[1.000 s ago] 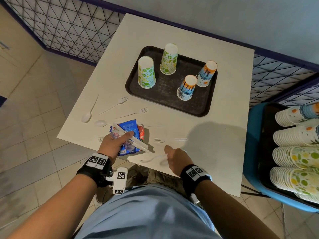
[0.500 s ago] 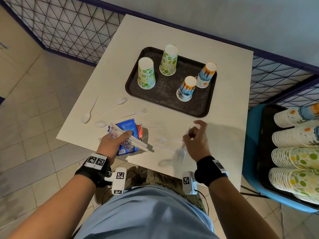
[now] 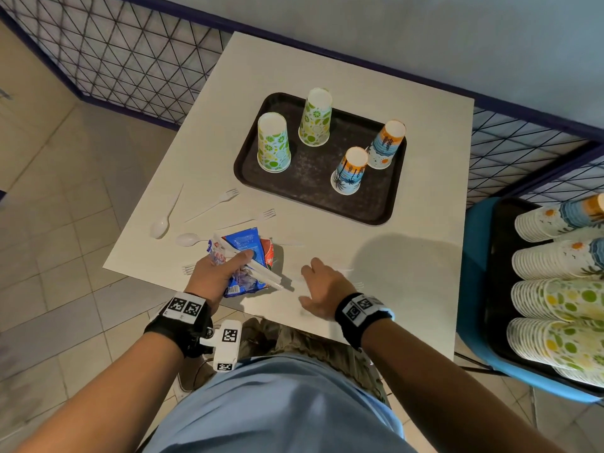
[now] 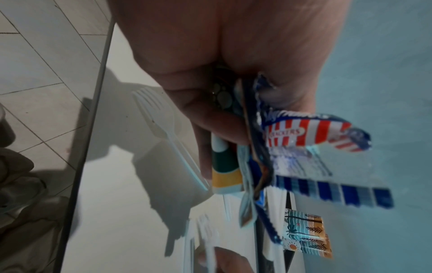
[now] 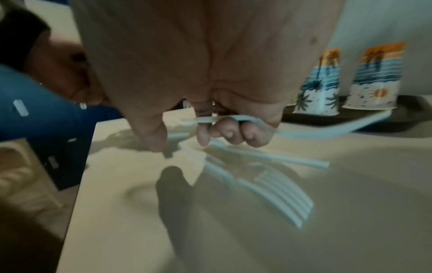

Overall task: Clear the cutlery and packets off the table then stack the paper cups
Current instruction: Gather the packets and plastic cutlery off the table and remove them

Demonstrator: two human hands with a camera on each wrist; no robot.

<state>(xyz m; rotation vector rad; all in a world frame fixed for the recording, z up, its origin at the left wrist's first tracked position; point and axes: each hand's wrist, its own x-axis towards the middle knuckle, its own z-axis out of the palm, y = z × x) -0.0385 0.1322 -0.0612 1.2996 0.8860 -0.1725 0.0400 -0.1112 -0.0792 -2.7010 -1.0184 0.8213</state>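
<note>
The left hand (image 3: 212, 276) clutches snack packets (image 3: 243, 246) and white cutlery at the table's (image 3: 408, 282) near edge; the right hand's (image 3: 322, 286) curled fingers (image 5: 230, 132) grip a plastic fork (image 5: 304, 127) (blurred) beside it.

1. A dark rectangular plastic serving tray (image 3: 307, 194) lies on the far half of the white square table (image 3: 408, 266).
2. A blue plastic chair (image 3: 474, 289) stands just beside the table's right edge.
3. Black wire-mesh fencing with a dark blue frame (image 3: 130, 60) runs behind the table on the left and right.
4. A pale grey-blue wall (image 3: 425, 37) rises behind the fencing.
5. Beige floor tiles (image 3: 65, 223) cover the ground to the left.
</note>
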